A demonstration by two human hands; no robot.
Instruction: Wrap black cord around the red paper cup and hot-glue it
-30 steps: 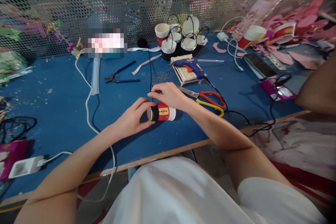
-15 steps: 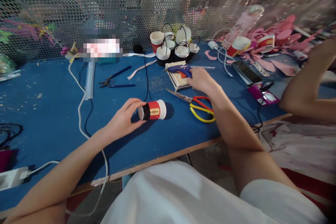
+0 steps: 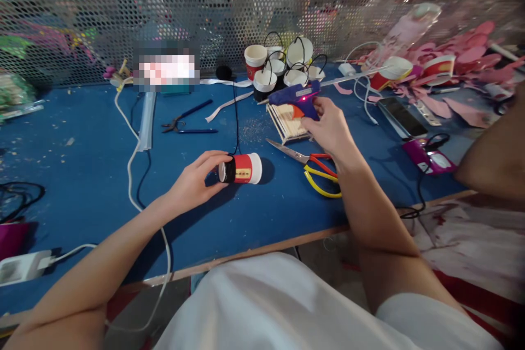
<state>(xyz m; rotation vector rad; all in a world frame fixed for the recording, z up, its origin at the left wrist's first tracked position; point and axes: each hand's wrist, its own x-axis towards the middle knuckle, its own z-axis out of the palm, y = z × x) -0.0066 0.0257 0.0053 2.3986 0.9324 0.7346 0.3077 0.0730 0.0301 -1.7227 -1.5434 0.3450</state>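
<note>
On the blue felt-covered worktable (image 3: pixel 82 175), my right hand (image 3: pixel 330 128) is closed around the handle of the blue hot glue gun (image 3: pixel 295 97), lifted just above the stack of pale wooden sticks (image 3: pixel 287 120). Nearer me than those sticks, the red-and-yellow-handled scissors (image 3: pixel 318 167) lie flat. To their left, my left hand (image 3: pixel 194 183) curls loosely around the small red-and-white paper cup (image 3: pixel 241 168), which lies on its side.
</note>
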